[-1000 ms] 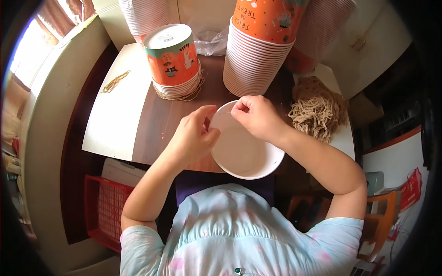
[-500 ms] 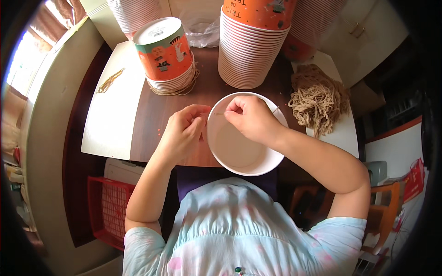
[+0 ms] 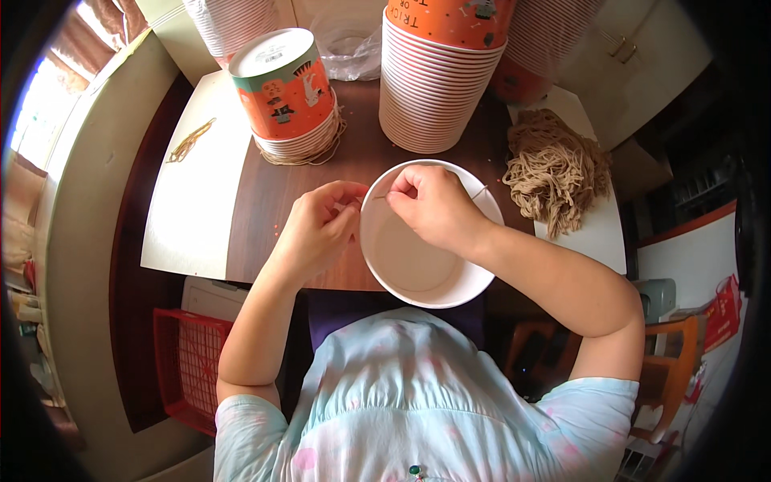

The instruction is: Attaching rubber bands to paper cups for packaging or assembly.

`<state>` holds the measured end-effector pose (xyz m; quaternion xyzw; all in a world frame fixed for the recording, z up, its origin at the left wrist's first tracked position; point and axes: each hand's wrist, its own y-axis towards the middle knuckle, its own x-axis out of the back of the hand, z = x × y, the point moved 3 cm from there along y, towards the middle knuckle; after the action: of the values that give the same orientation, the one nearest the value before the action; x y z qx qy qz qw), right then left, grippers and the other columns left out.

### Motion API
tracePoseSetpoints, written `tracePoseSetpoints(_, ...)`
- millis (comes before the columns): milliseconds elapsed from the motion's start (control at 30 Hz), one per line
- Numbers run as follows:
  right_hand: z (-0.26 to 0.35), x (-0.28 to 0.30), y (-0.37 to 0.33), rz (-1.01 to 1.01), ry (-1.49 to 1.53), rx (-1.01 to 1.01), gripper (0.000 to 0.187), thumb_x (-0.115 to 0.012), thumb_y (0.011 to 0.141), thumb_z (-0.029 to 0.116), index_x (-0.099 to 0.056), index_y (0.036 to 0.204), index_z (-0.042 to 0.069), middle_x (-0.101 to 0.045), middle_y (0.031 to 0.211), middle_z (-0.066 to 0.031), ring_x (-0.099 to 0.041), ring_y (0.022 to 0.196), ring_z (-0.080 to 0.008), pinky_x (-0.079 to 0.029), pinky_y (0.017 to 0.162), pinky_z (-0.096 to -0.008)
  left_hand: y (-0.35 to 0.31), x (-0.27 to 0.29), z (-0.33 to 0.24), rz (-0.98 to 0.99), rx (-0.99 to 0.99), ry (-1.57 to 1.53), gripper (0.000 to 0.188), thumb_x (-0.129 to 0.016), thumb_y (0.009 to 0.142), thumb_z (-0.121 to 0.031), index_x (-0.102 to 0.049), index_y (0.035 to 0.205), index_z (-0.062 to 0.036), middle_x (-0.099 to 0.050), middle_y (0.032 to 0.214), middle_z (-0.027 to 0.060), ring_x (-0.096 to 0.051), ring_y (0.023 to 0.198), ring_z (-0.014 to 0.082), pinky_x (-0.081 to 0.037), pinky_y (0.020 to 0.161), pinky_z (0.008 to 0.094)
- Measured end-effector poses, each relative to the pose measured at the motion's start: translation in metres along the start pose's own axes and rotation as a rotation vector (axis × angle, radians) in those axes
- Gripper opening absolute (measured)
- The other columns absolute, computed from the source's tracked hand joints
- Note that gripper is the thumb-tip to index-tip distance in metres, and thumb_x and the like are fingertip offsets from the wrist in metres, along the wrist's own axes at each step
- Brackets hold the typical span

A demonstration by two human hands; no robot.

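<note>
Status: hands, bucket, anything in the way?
Right hand pinching cord inside white bucket. Left hand at bucket's left side, grip unclear. Tall bucket stack beyond, apart from hands.

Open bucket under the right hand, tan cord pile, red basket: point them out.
Open bucket (image 3: 411, 263): head view, bare inside bottom.
Tan cord pile (image 3: 554, 174): head view, middle of the tangled strands.
Red basket (image 3: 199, 361): head view, mesh wall.
</note>
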<state>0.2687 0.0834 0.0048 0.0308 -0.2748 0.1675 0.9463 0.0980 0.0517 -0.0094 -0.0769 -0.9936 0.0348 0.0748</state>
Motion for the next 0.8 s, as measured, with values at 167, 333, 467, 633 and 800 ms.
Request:
tracePoseSetpoints(167,0.001,-0.001,-0.001,0.000,-0.022,0.015,0.013,-0.060,0.085,0.010,-0.062,0.077,-0.001,-0.062,0.066,-0.0036,-0.056,0.061,-0.0088,-0.047,0.056,-0.0273,0.000,0.001,0.001,0.042,0.010,0.013,0.024,-0.051,0.090,-0.007,-0.061,0.108,0.0064,-0.066,0.079,0.0079,-0.060,0.067,0.0104,-0.050,0.063,0.0253)
tracePoseSetpoints(333,0.005,-0.002,-0.003,0.043,0.051,-0.012,0.012,-0.059,0.085,0.009,-0.064,0.079,-0.001,-0.062,0.067,-0.0033,-0.056,0.062,-0.0086,-0.047,0.057,-0.0270,0.000,-0.002,-0.001,0.088,0.033,-0.021,0.023,-0.051,0.091,-0.003,-0.061,0.109,0.0066,-0.068,0.084,0.0083,-0.062,0.070,0.0100,-0.052,0.066,0.0244)
tracePoseSetpoints(467,0.006,-0.002,-0.004,0.076,0.080,-0.028,0.012,-0.060,0.085,0.009,-0.065,0.080,-0.001,-0.062,0.068,-0.0032,-0.056,0.063,-0.0078,-0.047,0.058,-0.0265,0.000,-0.004,-0.006,0.120,0.044,0.007,0.021,-0.052,0.090,0.000,-0.064,0.106,0.0058,-0.068,0.086,0.0080,-0.062,0.071,0.0094,-0.052,0.066,0.0246)
tracePoseSetpoints(633,0.005,0.001,-0.004,0.103,0.035,-0.049,0.013,-0.061,0.085,0.011,-0.066,0.081,-0.001,-0.063,0.069,-0.0034,-0.056,0.065,-0.0078,-0.047,0.060,-0.0268,-0.002,-0.007,-0.018,-0.007,-0.407,0.461,0.012,-0.060,0.080,0.000,-0.065,0.090,0.0026,-0.064,0.078,0.0128,-0.062,0.065,0.0232,-0.049,0.061,0.0321)
tracePoseSetpoints(800,0.001,0.012,0.003,0.256,-0.032,0.004,0.019,-0.063,0.084,0.016,-0.066,0.094,-0.001,-0.064,0.076,-0.0042,-0.060,0.072,-0.0107,-0.049,0.069,-0.0275,-0.007,-0.020,0.006,-0.119,-0.212,0.182,0.007,-0.059,0.082,-0.004,-0.061,0.083,0.0017,-0.061,0.073,0.0062,-0.057,0.061,0.0177,-0.046,0.057,0.0289)
